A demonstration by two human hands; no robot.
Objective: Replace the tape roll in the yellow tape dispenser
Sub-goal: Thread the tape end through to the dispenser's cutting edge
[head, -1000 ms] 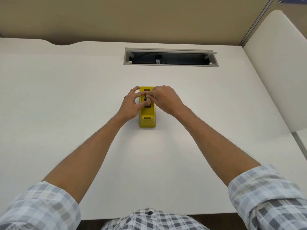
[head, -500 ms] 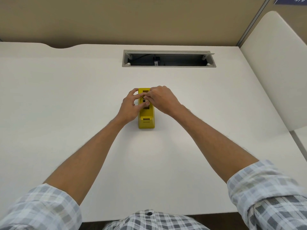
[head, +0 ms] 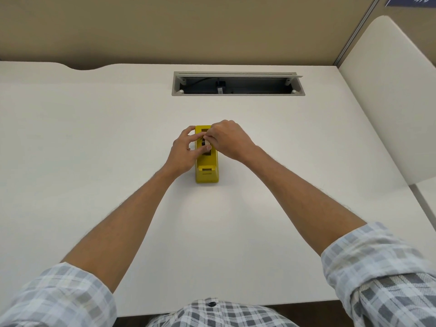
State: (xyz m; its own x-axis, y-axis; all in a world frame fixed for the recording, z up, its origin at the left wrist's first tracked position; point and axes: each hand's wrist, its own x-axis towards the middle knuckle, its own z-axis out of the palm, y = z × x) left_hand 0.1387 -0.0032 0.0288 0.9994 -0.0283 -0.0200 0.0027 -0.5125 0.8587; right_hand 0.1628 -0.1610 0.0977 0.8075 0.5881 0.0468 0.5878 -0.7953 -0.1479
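White worktop (head: pixel 94 138) at a partitioned desk carries the yellow tape dispenser (head: pixel 207 171) at its centre, where my left hand (head: pixel 182 151) braces its side and my right hand (head: pixel 227 140) pinches the small roll (head: pixel 207 144) in its slot, which may jam if tilted.

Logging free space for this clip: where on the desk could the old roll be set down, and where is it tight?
Bare desk lies left of the left hand, and right of the right hand up to the white side panel. The strip between the yellow tape dispenser and the cable tray opening is free too. It is crowded only over the dispenser, where both hands meet.
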